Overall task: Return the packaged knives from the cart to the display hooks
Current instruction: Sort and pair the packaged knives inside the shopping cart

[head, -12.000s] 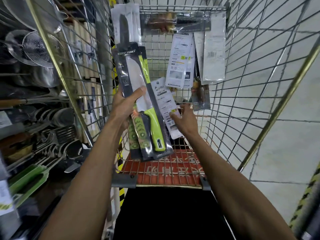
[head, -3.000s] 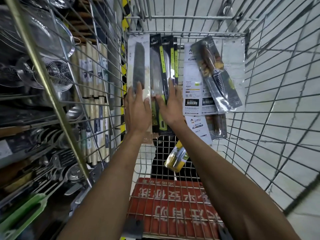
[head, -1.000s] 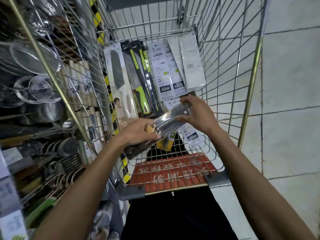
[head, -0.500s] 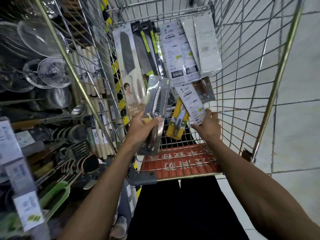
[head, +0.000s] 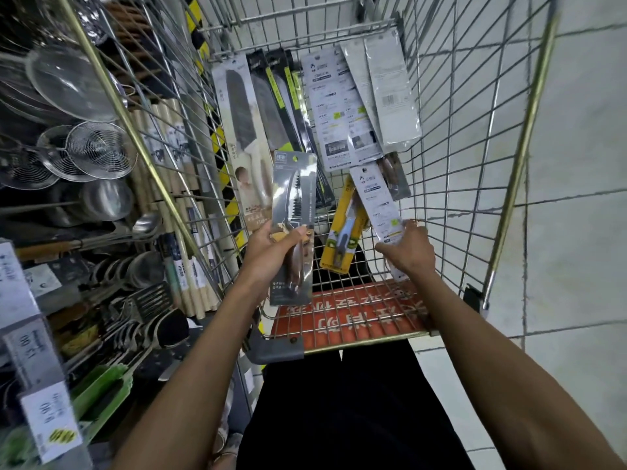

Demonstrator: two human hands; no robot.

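1. Hands worked over a wire cart (head: 475, 137): the left hand (head: 271, 252) was clenched around the lower part of a serrated knife in a silvery pack (head: 293, 225), held upright above the cart's near end, thumb across the wooden handle
2. The right hand (head: 409, 252) reached into the cart and its fingers grasped the lower end of a white-backed knife pack (head: 375, 201), which leaned up and away toward the cart's far wall
3. A yellow pack with a small knife (head: 342, 232) lay tilted between the two hands, touching neither
4. Against the far wall stood more packaged knives – a cream pack with a dark blade (head: 241, 130) at the left, black packs with green stripes (head: 274, 106) beside it, white printed cards (head: 336, 110) in the middle, and grey plain-backed packs (head: 390, 93) at the right
5. A brown-handled knife pack (head: 392, 178) lay partly under the white cards
6. The cart's red child seat flap (head: 353, 320) lay flat below the hands
7. Left of the cart, through its mesh side, shelves held wire skimmers (head: 98, 150), metal ladles (head: 101, 198), slotted turners (head: 149, 303) and bundled chopsticks (head: 179, 212) – the display hooks could not be made out
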